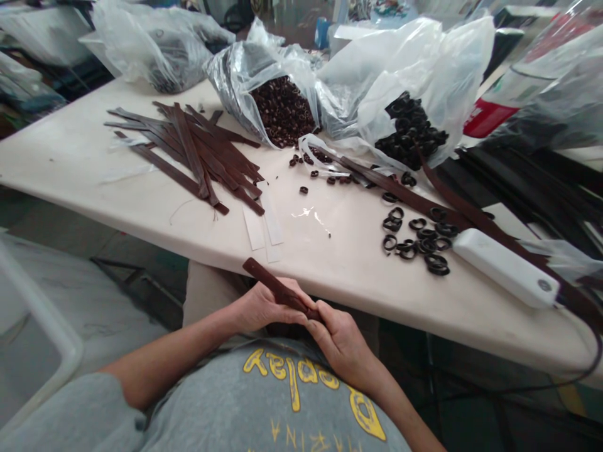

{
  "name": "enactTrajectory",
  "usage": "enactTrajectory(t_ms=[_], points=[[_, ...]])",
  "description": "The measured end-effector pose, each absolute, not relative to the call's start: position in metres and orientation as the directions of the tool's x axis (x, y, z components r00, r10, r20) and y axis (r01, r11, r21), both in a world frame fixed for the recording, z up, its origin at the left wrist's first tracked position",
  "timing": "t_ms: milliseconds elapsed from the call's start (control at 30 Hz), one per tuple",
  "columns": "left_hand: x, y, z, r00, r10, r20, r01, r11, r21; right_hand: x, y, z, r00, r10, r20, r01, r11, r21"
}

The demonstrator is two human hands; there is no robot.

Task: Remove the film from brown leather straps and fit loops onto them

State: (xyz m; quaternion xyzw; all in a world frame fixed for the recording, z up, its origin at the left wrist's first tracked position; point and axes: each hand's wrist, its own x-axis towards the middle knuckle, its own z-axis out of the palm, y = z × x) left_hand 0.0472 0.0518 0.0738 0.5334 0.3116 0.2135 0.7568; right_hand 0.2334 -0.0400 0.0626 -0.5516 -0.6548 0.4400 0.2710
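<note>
A dark brown strap (265, 275) is held in front of my shirt, just off the table's near edge, its flat end pointing up and left. My left hand (266, 306) is closed around its middle, thumb along the strap. My right hand (340, 336) pinches the strap's lower right end, fingertips close to the left thumb. On the table (211, 235), a pile of similar brown straps (202, 150) lies at the left. Small black loops (426, 242) are scattered at the right, and small dark brown loops (304, 189) lie near the middle.
Behind stand plastic bags, one with brown loops (285, 110), another with black loops (412, 129). White paper strips (254, 227) lie near the front edge. A white device (506, 267) with a cable and long brown and black strips occupy the right side. A pale bin (70, 351) is at lower left.
</note>
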Motion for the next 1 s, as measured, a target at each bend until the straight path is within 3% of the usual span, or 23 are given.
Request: enactTrajectory(t_ms=[133, 233, 367, 467, 567, 700, 833, 900, 1000], points=[[0.055, 0.047, 0.078, 0.718, 0.643, -0.265, -0.04, 0.418, 0.907, 0.234, -0.037, 0.065, -0.219, 0.972, -0.081, 0.489, 0.038, -0.871], [0.055, 0.049, 0.081, 0.648, 0.729, -0.221, -0.08, 0.354, 0.932, 0.235, -0.036, 0.066, -0.205, 0.978, -0.04, 0.554, 0.083, -0.828], [0.043, 0.073, 0.083, 0.33, 0.905, -0.267, -0.263, 0.36, 0.895, 0.238, -0.038, 0.066, -0.22, 0.976, -0.006, 0.586, 0.127, -0.8], [0.031, 0.089, 0.084, 0.176, 0.961, -0.212, -0.456, 0.27, 0.848, 0.242, -0.041, 0.066, -0.12, 0.991, 0.064, 0.474, 0.114, -0.873], [0.033, 0.08, 0.084, 0.411, 0.909, -0.073, -0.395, 0.25, 0.884, 0.242, -0.04, 0.071, 0.15, 0.982, 0.114, 0.193, 0.084, -0.978], [0.065, 0.044, 0.078, 0.811, 0.584, -0.04, -0.032, 0.112, 0.993, 0.235, -0.03, 0.089, 0.336, 0.931, 0.139, -0.146, 0.197, -0.969], [0.094, 0.03, 0.054, 0.929, 0.304, -0.21, 0.238, -0.055, 0.97, 0.235, -0.024, 0.112, 0.387, 0.9, 0.201, -0.212, 0.298, -0.931], [0.098, 0.031, 0.039, 0.928, 0.277, -0.249, 0.293, -0.128, 0.948, 0.242, -0.024, 0.121, 0.451, 0.867, 0.209, -0.196, 0.325, -0.925], [0.092, 0.036, 0.028, 0.909, 0.362, -0.207, 0.3, -0.225, 0.927, 0.259, -0.03, 0.126, 0.553, 0.81, 0.193, -0.191, 0.349, -0.918]])
